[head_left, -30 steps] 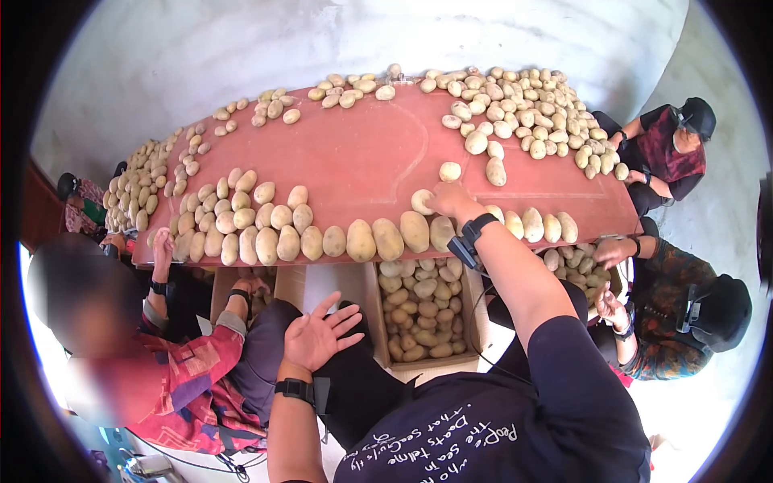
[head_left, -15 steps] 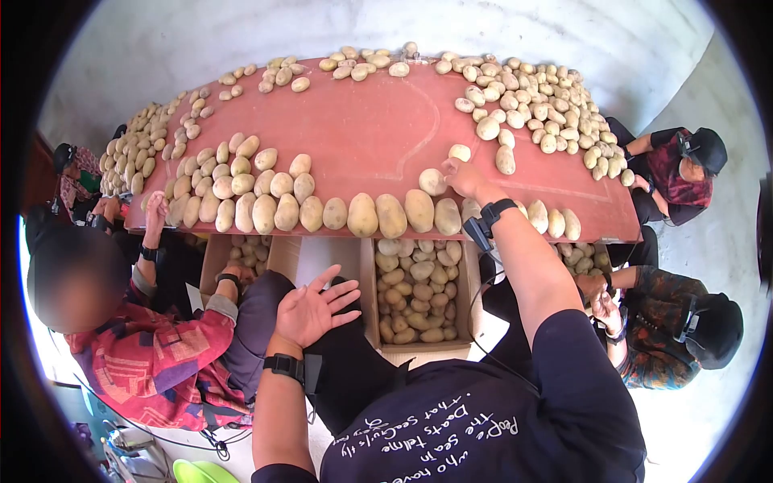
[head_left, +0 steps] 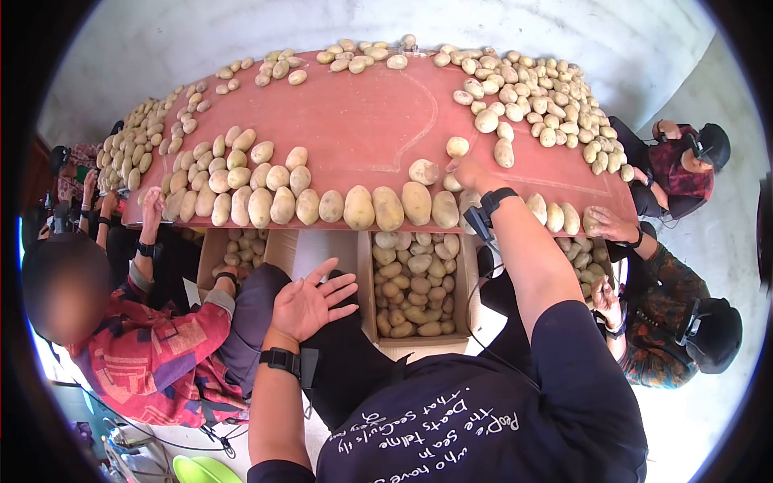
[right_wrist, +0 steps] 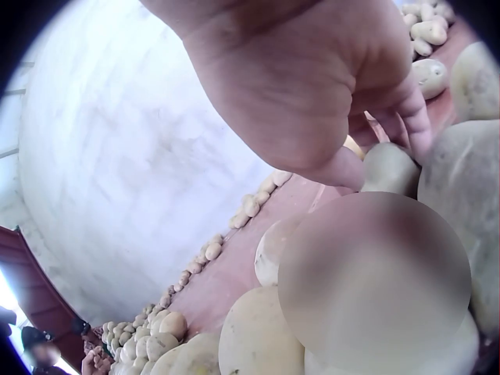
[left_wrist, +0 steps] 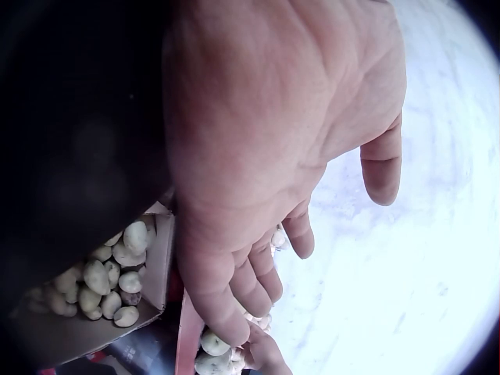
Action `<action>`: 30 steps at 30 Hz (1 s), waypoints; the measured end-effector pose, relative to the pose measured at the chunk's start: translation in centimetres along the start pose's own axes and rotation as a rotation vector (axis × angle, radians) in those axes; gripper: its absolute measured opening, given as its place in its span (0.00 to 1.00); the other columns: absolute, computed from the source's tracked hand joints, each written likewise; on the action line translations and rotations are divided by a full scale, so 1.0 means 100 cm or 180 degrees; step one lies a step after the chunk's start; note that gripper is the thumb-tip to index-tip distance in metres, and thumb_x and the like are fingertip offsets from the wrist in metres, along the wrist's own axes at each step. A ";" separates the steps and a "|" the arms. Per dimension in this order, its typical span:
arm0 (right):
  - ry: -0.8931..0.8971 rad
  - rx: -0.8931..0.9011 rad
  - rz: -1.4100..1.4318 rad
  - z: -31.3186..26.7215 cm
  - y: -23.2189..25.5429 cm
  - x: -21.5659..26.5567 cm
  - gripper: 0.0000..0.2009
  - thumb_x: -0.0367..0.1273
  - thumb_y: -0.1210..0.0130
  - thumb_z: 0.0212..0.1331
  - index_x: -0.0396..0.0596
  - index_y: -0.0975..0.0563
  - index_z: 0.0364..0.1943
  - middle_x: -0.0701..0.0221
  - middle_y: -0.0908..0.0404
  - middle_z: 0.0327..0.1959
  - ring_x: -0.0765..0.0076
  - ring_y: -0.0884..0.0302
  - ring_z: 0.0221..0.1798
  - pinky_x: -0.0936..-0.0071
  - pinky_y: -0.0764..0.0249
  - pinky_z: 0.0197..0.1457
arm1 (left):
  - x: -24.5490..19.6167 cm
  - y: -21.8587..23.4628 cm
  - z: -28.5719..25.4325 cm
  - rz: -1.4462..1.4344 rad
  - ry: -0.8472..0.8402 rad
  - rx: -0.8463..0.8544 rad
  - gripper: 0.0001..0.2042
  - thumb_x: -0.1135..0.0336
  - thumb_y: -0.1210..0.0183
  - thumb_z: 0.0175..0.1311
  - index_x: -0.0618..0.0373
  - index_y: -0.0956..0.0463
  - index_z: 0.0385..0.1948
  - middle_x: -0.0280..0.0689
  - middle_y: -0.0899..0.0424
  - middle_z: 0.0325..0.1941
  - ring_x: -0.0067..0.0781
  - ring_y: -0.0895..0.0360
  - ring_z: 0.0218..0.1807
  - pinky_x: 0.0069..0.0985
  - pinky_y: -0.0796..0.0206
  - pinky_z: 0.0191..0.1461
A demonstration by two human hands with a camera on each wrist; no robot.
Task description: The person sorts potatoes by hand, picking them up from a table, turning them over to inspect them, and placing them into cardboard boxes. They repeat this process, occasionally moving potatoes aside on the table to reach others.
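Note:
My right hand [head_left: 477, 177] reaches over the near edge of the red table. In the right wrist view its thumb and fingers curl round a small potato [right_wrist: 390, 170], partly hidden by the hand, just behind a row of larger potatoes [head_left: 388, 209]. Left of the fingertips lies one loose potato [head_left: 423, 171], and another potato [head_left: 457, 146] sits just beyond them. My left hand [head_left: 314, 306] hangs over my lap, palm up with fingers spread, holding nothing. Below the table edge, between my knees, stands a cardboard box [head_left: 364, 299] of potatoes.
Potatoes pile up at the table's back right [head_left: 555, 101] and front left [head_left: 237, 181]. A person in a red patterned jacket [head_left: 161, 354] sits at my left. On my right, another person's hand [head_left: 610, 224] touches the row's end. Cables hang beside the box.
My right hand has left the loose potato beside it, shifting slightly right onto a smaller one. The left hand stays palm up. The right neighbour's hand has come up to the table edge.

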State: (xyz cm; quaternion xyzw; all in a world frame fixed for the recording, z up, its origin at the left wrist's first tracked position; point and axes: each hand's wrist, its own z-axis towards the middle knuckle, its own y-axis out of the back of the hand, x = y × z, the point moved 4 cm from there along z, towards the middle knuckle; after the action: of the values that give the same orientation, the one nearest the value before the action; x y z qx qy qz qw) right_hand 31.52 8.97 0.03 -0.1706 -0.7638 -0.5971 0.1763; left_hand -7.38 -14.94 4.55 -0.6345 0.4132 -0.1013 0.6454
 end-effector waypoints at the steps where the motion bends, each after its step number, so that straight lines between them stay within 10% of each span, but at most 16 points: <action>1: -0.0012 0.0054 -0.0006 -0.003 0.001 0.003 0.13 0.29 0.52 0.60 0.45 0.19 0.44 0.57 0.17 0.45 0.51 0.21 0.50 0.61 0.26 0.53 | 0.000 0.001 0.000 -0.0007 0.0003 0.0004 0.36 0.49 0.46 0.62 0.54 0.47 0.70 0.57 0.39 0.69 0.54 0.42 0.72 0.58 0.49 0.71; 12: 0.0439 0.0249 -0.0052 -0.008 -0.012 0.069 0.24 0.35 0.48 0.62 0.53 0.31 0.63 0.57 0.24 0.58 0.51 0.26 0.59 0.62 0.31 0.61 | 0.001 0.002 -0.001 -0.0015 0.0007 -0.0016 0.37 0.49 0.46 0.62 0.54 0.48 0.71 0.57 0.40 0.70 0.54 0.42 0.72 0.58 0.49 0.71; 30: 0.0362 -0.0095 -0.0463 -0.020 0.002 0.063 0.20 0.37 0.46 0.54 0.56 0.23 0.54 0.61 0.20 0.51 0.52 0.24 0.55 0.55 0.31 0.57 | 0.000 0.005 -0.001 0.0015 -0.0003 -0.0005 0.38 0.48 0.46 0.63 0.53 0.52 0.72 0.58 0.42 0.71 0.54 0.42 0.72 0.58 0.48 0.71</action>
State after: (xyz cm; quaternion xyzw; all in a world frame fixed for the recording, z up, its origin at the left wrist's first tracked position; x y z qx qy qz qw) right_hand 26.24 7.39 3.60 -0.0831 -0.7539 -0.6284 0.1730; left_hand -7.63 -14.95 4.06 -0.6340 0.4145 -0.0991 0.6453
